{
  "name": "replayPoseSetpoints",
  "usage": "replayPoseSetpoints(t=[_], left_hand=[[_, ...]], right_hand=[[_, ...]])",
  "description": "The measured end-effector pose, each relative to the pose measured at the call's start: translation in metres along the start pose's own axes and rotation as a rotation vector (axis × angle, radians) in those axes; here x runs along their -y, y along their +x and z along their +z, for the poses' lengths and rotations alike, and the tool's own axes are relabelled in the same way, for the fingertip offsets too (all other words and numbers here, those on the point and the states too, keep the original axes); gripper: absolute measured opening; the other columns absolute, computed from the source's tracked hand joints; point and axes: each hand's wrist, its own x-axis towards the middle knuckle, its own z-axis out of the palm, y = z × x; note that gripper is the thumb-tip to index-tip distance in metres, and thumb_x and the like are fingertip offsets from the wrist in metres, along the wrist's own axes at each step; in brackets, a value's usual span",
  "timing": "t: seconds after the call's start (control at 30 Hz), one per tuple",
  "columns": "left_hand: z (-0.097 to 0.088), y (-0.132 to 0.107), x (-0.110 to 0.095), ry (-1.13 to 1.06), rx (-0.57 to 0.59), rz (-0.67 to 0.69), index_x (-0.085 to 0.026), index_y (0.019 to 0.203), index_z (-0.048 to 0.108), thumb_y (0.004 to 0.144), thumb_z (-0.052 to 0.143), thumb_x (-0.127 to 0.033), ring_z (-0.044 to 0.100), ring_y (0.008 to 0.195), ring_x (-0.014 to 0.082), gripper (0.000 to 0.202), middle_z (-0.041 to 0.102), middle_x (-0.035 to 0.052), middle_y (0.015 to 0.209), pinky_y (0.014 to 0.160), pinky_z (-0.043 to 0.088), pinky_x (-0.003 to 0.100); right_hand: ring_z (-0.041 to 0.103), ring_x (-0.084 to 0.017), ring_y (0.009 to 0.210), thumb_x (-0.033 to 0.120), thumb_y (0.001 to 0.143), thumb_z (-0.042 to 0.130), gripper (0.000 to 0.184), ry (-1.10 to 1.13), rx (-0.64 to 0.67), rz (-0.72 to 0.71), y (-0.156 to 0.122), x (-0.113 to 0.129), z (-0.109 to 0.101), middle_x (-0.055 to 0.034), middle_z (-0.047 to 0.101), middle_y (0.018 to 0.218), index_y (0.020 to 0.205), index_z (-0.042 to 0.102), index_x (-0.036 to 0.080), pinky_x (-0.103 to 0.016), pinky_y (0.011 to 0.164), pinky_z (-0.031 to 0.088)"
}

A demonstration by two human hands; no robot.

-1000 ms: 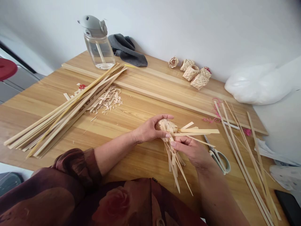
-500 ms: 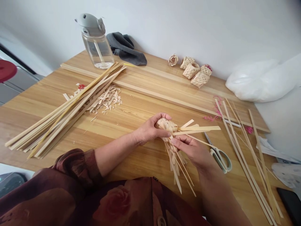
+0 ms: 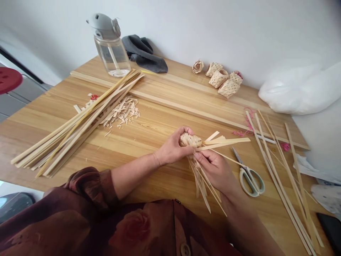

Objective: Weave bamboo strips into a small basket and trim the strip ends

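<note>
A small woven basket (image 3: 192, 140) of pale bamboo strips lies on its side in the grip of my left hand (image 3: 174, 145), whose thumb presses near its rim. Loose strip ends (image 3: 229, 141) stick out from it to the right, and others (image 3: 201, 183) hang down toward me. My right hand (image 3: 215, 165) pinches a strip at the lower edge of the weave, close to my left thumb. Just right of that hand lies a pair of scissors (image 3: 249, 176) with pale green handles, blades slightly apart.
Left of centre lies a bundle of long strips (image 3: 82, 124) over a pile of cut scraps (image 3: 124, 112). Behind stand a water bottle (image 3: 113, 53), a grey cloth (image 3: 145, 57) and several finished woven pieces (image 3: 218, 78). More strips (image 3: 279, 181), a white bag (image 3: 298, 94) and a phone (image 3: 329, 227) are rightward.
My right hand has drawn slightly down and left along the strips, uncovering more of the scissors. The left hand keeps its hold on the basket. The whole view has shifted a little.
</note>
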Motion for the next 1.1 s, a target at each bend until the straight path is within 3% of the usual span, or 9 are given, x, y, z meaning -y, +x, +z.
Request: replayPoseSetpoints(t=[0.1,0.23,0.37,0.47,0.63,0.9,1.1], left_hand=[[-0.001,0.001,0.002,0.018,0.009,0.005,-0.020,0.112,0.046,0.074,0.080,-0.026,0.054,0.068,0.0086,0.052,0.063,-0.0034,0.084,0.067,0.046,0.023],[-0.004,0.003,0.005,-0.011,-0.014,-0.006,-0.021,0.115,0.045,0.075,0.080,-0.029,0.058,0.072,0.0106,0.054,0.065,-0.0015,0.088,0.068,0.046,0.024],[-0.006,0.004,0.006,-0.009,-0.006,0.000,-0.020,0.115,0.046,0.072,0.084,-0.030,0.056,0.070,0.0100,0.058,0.062,-0.0029,0.085,0.067,0.046,0.024],[-0.008,0.004,0.005,0.008,-0.004,0.005,-0.020,0.116,0.047,0.073,0.084,-0.031,0.057,0.070,0.0101,0.058,0.064,-0.0024,0.086,0.069,0.047,0.025],[-0.008,0.005,0.002,-0.022,-0.007,0.003,-0.021,0.114,0.044,0.072,0.087,-0.032,0.058,0.070,0.0098,0.062,0.064,-0.0032,0.085,0.068,0.046,0.024],[-0.002,0.005,0.005,0.028,-0.034,0.057,-0.020,0.113,0.043,0.078,0.083,-0.037,0.054,0.068,0.0082,0.056,0.061,-0.0032,0.086,0.066,0.046,0.023],[-0.003,0.007,0.010,0.035,-0.068,0.085,-0.020,0.115,0.043,0.078,0.083,-0.041,0.057,0.073,0.0091,0.058,0.062,-0.0014,0.091,0.069,0.048,0.023]], right_hand=[[0.039,-0.014,0.060,0.058,0.090,0.063,0.045,0.065,-0.083,-0.020,0.002,-0.002,0.010,0.0022,0.044,0.061,0.065,0.055,0.021,-0.029,0.056,0.033],[0.043,-0.014,0.062,0.059,0.092,0.064,0.045,0.110,-0.161,-0.066,0.004,-0.004,0.010,0.0015,0.050,0.065,0.069,0.059,0.020,-0.028,0.059,0.036],[0.047,-0.015,0.060,0.060,0.094,0.062,0.045,0.021,0.034,0.029,0.002,-0.003,-0.010,0.0012,0.056,0.065,0.074,0.064,0.020,-0.028,0.058,0.037],[0.044,-0.014,0.060,0.054,0.096,0.061,0.039,-0.049,0.067,0.023,-0.001,-0.003,-0.020,0.0023,0.054,0.066,0.075,0.062,0.021,-0.028,0.057,0.035],[0.042,-0.014,0.063,0.038,0.098,0.060,0.034,-0.086,-0.059,-0.128,0.001,-0.007,-0.008,0.0035,0.045,0.066,0.069,0.052,0.022,-0.028,0.060,0.034],[0.046,-0.016,0.069,0.032,0.098,0.061,0.041,-0.235,-0.350,-0.325,-0.001,-0.007,0.007,0.0023,0.044,0.066,0.063,0.042,0.022,-0.030,0.065,0.035],[0.051,-0.015,0.068,0.032,0.095,0.069,0.034,-0.353,-0.379,-0.324,-0.001,-0.001,-0.003,0.0024,0.054,0.066,0.064,0.056,0.022,-0.031,0.067,0.039]])
